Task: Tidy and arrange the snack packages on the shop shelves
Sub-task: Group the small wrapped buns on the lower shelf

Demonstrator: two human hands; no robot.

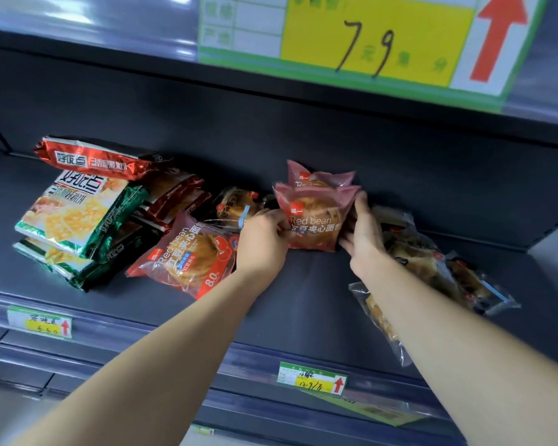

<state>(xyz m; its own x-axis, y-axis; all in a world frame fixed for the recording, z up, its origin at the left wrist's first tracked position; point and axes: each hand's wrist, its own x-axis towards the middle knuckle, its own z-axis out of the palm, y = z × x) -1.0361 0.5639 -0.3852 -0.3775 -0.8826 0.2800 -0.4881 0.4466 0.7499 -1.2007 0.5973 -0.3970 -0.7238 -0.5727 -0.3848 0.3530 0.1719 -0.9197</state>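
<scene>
I record the left hand (pixel 264 239) with its fingers curled, pinching the left edge of the front red bean package (pixel 313 220). The right hand (pixel 364 231) lies flat against that package's right edge, thumb raised along the upper corner and fingers fairly straight at the lower corner, pressing rather than closing round it. The package stands upright on the shelf (pixel 303 304) between the two hands, label facing me, near the back wall. A second pink package (pixel 319 177) stands directly behind it, touching. Left of the left hand, a flat red bean package (pixel 187 255) lies tilted on the shelf, its near corner partly under the wrist. Behind that I note a clear bread packet (pixel 236 204), partly hidden. Further left sits a leaning stack of green cracker packs (pixel 74 220), with a red cracker pack (pixel 94 157) on top and dark red packs (pixel 174 194) beside them. Right of the right forearm, clear bread bags (pixel 432 268) lie in a loose heap. Small price labels (pixel 313 378) sit on the shelf's front rail, and a large yellow price tag (pixel 368 43) hangs from the shelf above.
</scene>
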